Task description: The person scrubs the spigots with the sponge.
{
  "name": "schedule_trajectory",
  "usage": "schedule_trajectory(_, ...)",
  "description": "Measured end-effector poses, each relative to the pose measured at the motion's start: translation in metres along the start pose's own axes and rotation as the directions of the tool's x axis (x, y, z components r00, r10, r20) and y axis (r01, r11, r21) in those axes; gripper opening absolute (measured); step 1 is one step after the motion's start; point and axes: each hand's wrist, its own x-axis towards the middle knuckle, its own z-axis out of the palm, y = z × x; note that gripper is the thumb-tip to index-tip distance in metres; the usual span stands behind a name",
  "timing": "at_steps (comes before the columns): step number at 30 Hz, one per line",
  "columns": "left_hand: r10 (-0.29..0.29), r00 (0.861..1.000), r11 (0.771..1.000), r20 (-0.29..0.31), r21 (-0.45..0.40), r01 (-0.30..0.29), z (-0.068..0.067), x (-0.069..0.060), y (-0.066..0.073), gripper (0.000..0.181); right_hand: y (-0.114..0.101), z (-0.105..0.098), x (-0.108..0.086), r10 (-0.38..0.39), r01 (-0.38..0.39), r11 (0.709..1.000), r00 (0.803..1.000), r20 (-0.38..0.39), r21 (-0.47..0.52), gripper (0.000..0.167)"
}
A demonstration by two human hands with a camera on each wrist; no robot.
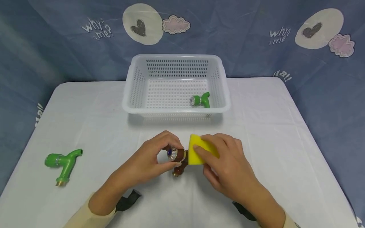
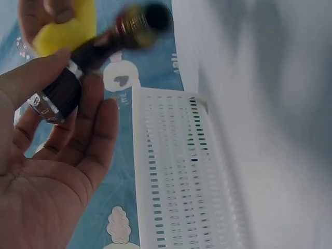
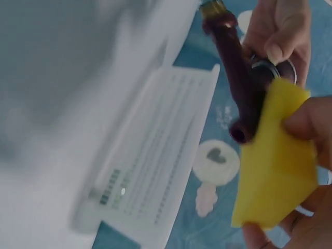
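Note:
A dark red-brown tap [image 1: 180, 155] with a silver, blue-centred knob is gripped at the knob by my left hand [image 1: 155, 156], thumb on one side and fingers on the other. My right hand [image 1: 228, 161] pinches a yellow sponge [image 1: 196, 152] against the tap's body. In the right wrist view the sponge [image 3: 275, 166] touches the tap [image 3: 241, 78] beside its spout. The tap's brass threaded end [image 2: 140, 26] points away from the left palm [image 2: 52, 181] and is blurred.
A white perforated basket [image 1: 176, 110] stands at the back of the white table [image 1: 285, 142], holding a green tap [image 1: 203, 100]. Another green tap [image 1: 66, 164] lies at the left. Black straps [image 1: 128, 200] hang at both wrists. Patterned blue cloth [image 1: 242, 31] rises behind the table.

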Motion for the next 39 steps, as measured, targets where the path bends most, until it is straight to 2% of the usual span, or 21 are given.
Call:
schedule_trajectory(3,0.031,0.999,0.999,-0.008,0.016,-0.031,0.001,0.001,0.001,0.044,0.008,-0.004,-0.003,0.047,-0.048,0.997,0.999,-0.016,-0.053,0.045)
schedule_trajectory(7,0.052,0.998,0.997,-0.024,0.051,-0.050,0.002,0.001,0.003,0.042,0.013,-0.009,-0.006,0.096,-0.098,0.994,0.994,-0.043,-0.050,0.045)
schedule_trajectory(13,0.119,0.992,0.987,-0.036,0.114,-0.114,0.002,0.001,0.004,0.035,0.006,-0.008,-0.001,0.083,-0.083,0.993,0.997,-0.005,0.083,0.044)
schedule_trajectory(17,0.159,0.987,0.972,-0.028,0.177,-0.152,0.003,0.000,0.005,0.030,0.001,-0.001,0.004,0.045,-0.047,0.993,0.999,0.019,0.104,0.043)
schedule_trajectory(20,0.200,0.980,0.950,-0.024,0.251,-0.188,0.003,-0.001,0.005,0.032,0.004,-0.001,0.002,0.049,-0.051,0.995,0.998,0.027,0.084,0.043)
schedule_trajectory(22,0.250,0.968,0.921,-0.026,0.317,-0.229,0.003,-0.001,0.005,0.032,0.007,-0.003,-0.002,0.075,-0.078,0.995,0.996,0.042,0.067,0.042)
schedule_trajectory(25,0.355,0.934,0.853,-0.051,0.425,-0.301,0.004,0.001,0.002,0.028,0.013,-0.006,-0.010,0.125,-0.128,0.991,0.990,0.070,0.041,0.042)
schedule_trajectory(27,0.412,0.908,0.811,-0.071,0.483,-0.330,0.006,0.002,0.000,0.022,0.017,-0.009,-0.015,0.150,-0.153,0.988,0.985,0.084,0.036,0.042)
schedule_trajectory(29,0.451,0.888,0.783,-0.086,0.516,-0.348,0.008,0.003,-0.001,0.017,0.019,-0.011,-0.017,0.160,-0.164,0.985,0.984,0.080,0.048,0.043)
schedule_trajectory(31,0.458,0.885,0.774,-0.086,0.528,-0.349,0.009,0.005,-0.001,0.017,0.020,-0.013,-0.015,0.159,-0.163,0.983,0.986,0.054,0.084,0.045)
schedule_trajectory(34,0.444,0.893,0.773,-0.074,0.535,-0.341,0.009,0.007,0.001,0.023,0.018,-0.011,-0.008,0.146,-0.147,0.979,0.989,0.019,0.140,0.046)
schedule_trajectory(37,0.435,0.899,0.770,-0.058,0.542,-0.337,0.010,0.008,0.002,0.028,0.012,-0.005,0.000,0.114,-0.115,0.979,0.993,0.017,0.167,0.045)
schedule_trajectory(39,0.442,0.895,0.766,-0.057,0.543,-0.344,0.011,0.009,0.003,0.025,0.009,-0.001,0.003,0.092,-0.094,0.982,0.996,0.017,0.165,0.043)
